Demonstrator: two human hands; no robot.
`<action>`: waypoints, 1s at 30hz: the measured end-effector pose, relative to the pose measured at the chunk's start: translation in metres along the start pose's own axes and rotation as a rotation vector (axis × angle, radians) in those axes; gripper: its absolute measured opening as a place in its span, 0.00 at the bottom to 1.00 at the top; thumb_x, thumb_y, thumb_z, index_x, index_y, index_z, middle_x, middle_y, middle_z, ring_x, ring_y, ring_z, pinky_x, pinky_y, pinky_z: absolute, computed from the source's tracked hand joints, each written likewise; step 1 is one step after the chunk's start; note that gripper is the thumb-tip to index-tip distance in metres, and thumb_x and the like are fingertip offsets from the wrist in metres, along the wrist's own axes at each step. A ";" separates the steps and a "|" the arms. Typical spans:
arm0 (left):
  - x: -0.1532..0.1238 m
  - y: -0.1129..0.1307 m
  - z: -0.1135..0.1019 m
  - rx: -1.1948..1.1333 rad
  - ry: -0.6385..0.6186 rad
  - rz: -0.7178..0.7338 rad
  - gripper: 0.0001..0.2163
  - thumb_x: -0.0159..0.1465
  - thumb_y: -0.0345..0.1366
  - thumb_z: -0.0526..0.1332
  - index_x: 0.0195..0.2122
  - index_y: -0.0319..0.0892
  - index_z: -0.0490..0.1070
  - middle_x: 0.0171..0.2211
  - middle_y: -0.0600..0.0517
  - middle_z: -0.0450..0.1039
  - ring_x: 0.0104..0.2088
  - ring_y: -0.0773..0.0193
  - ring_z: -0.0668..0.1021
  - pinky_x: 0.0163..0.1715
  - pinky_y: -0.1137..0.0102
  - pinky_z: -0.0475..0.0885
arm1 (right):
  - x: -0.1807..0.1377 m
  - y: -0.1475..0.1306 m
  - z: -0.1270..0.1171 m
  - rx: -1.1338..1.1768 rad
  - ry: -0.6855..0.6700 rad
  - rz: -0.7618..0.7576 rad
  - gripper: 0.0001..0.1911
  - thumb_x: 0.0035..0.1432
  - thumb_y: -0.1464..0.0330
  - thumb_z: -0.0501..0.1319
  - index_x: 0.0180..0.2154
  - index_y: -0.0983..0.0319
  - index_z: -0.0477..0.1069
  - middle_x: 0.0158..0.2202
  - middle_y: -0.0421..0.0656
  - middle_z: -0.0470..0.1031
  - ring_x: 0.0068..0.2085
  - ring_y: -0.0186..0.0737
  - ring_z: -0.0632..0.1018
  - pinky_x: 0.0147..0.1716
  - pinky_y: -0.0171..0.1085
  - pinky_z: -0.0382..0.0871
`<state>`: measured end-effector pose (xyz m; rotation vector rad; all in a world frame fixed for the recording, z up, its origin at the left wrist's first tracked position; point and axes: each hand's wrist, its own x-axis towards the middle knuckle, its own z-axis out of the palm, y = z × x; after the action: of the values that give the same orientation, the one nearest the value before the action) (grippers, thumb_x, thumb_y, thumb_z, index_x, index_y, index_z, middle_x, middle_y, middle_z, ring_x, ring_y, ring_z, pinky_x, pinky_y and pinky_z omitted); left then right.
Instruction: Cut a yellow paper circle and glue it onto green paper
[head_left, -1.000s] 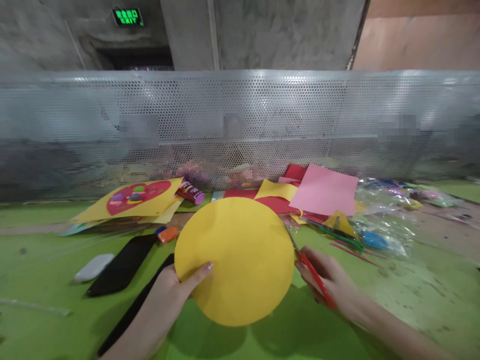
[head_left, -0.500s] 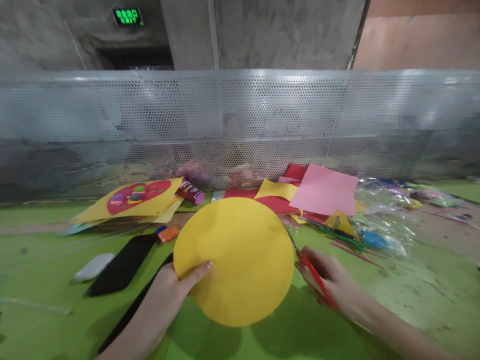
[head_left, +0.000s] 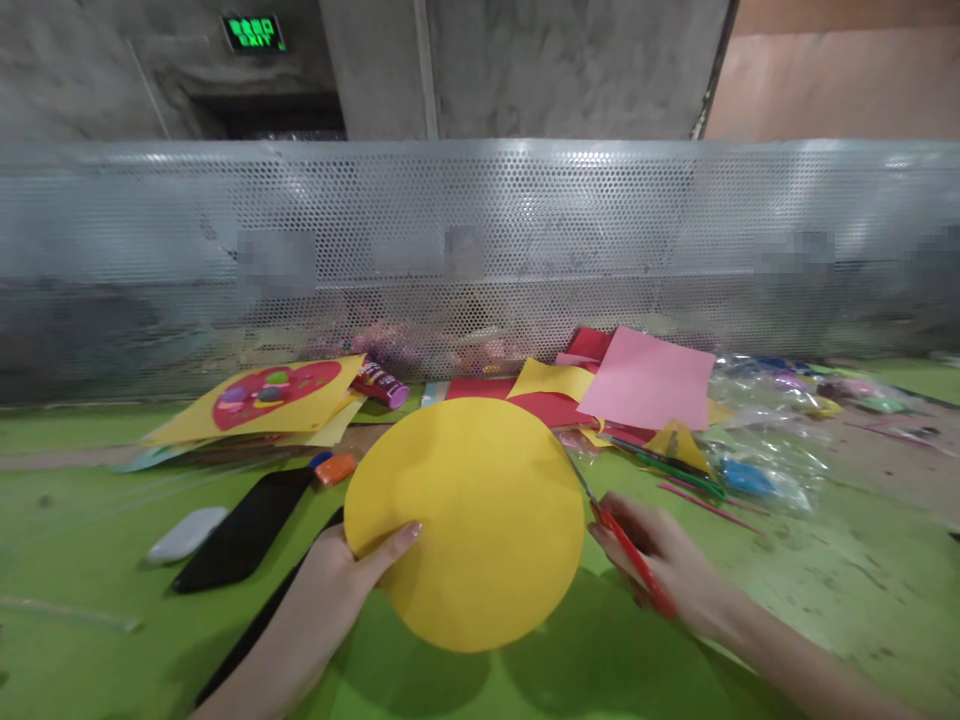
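Left of the yellow circle point(head_left: 465, 530), can see a white thing point(head_left: 187, 535), then a flat black thing point(head_left: 246, 530). Holding the circle above the green table point(head_left: 817, 590), pinching its left side in the left hand point(head_left: 337, 580). By the circle's right edge, gripping red scissors point(head_left: 634, 560) in the right hand point(head_left: 671, 555). Behind, to its right, can see pink paper point(head_left: 654, 380).

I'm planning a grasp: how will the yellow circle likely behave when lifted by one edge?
The yellow circle is probably fairly stiff, since it looks nearly flat with the left hand gripping one side. Its thin look suggests it's light, and likely to crease if bent sharply.
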<state>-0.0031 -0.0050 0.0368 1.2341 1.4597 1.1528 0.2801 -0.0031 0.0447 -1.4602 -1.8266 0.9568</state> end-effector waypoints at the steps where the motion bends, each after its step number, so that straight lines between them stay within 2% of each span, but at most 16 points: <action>1: 0.000 0.000 0.000 -0.001 -0.003 -0.002 0.18 0.50 0.43 0.63 0.39 0.38 0.72 0.43 0.47 0.74 0.45 0.54 0.74 0.40 0.69 0.72 | 0.000 0.000 0.000 0.002 -0.001 0.005 0.16 0.52 0.55 0.55 0.25 0.60 0.57 0.18 0.33 0.55 0.18 0.28 0.60 0.15 0.29 0.54; 19: -0.001 0.004 -0.001 0.048 -0.021 0.004 0.17 0.50 0.44 0.63 0.37 0.39 0.72 0.43 0.47 0.74 0.45 0.54 0.74 0.41 0.69 0.72 | 0.000 0.003 0.000 -0.042 -0.022 -0.030 0.14 0.55 0.61 0.55 0.24 0.60 0.53 0.19 0.32 0.54 0.18 0.28 0.62 0.16 0.29 0.55; 24: -0.003 0.004 -0.001 0.068 -0.012 0.030 0.18 0.50 0.45 0.63 0.38 0.38 0.72 0.40 0.47 0.76 0.45 0.54 0.74 0.40 0.69 0.73 | 0.001 0.003 0.000 -0.024 -0.024 -0.031 0.14 0.54 0.61 0.55 0.24 0.60 0.53 0.19 0.32 0.54 0.18 0.27 0.61 0.15 0.28 0.54; 30: -0.002 0.006 0.000 0.097 0.009 0.039 0.18 0.49 0.45 0.62 0.37 0.37 0.72 0.45 0.45 0.72 0.44 0.54 0.74 0.40 0.68 0.73 | 0.002 0.007 0.000 -0.011 -0.029 -0.024 0.13 0.53 0.62 0.55 0.24 0.60 0.54 0.18 0.32 0.54 0.18 0.27 0.60 0.15 0.28 0.53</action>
<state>-0.0016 -0.0062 0.0424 1.3299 1.5195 1.1260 0.2833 -0.0002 0.0393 -1.4355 -1.8688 0.9621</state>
